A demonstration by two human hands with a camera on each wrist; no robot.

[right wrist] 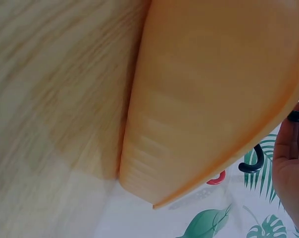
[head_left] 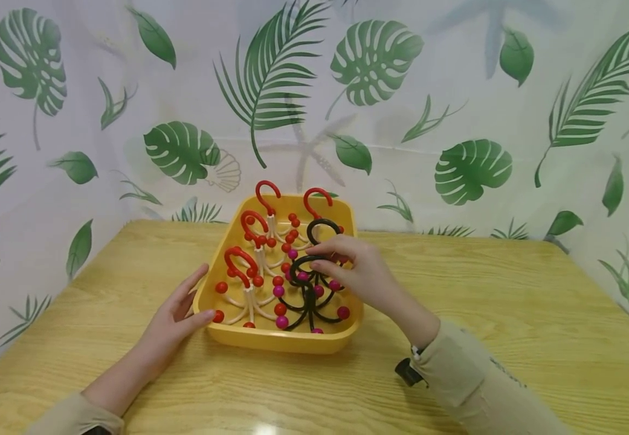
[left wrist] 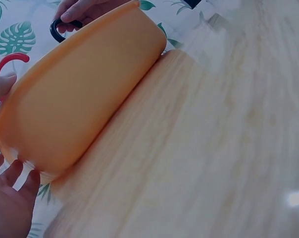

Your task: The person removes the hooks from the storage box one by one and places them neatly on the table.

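Observation:
A yellow plastic bin (head_left: 276,343) on the table holds several octopus-shaped hook toys. On its left side are white-legged ones with red hooks (head_left: 240,258) and red balls. Black toys with curved legs and pink balls stand to the right. My right hand (head_left: 365,272) reaches over the right rim and pinches the hook of the front black toy (head_left: 310,296) between thumb and fingers. Another black hook (head_left: 323,223) rises just behind. My left hand (head_left: 175,317) rests against the bin's front left corner, fingers straight along the outer wall, thumb at the rim.
The wooden table (head_left: 488,314) spreads out on both sides of the bin. A white curtain (head_left: 390,151) printed with green leaves hangs behind it. A small black object (head_left: 408,372) shows at the right sleeve cuff.

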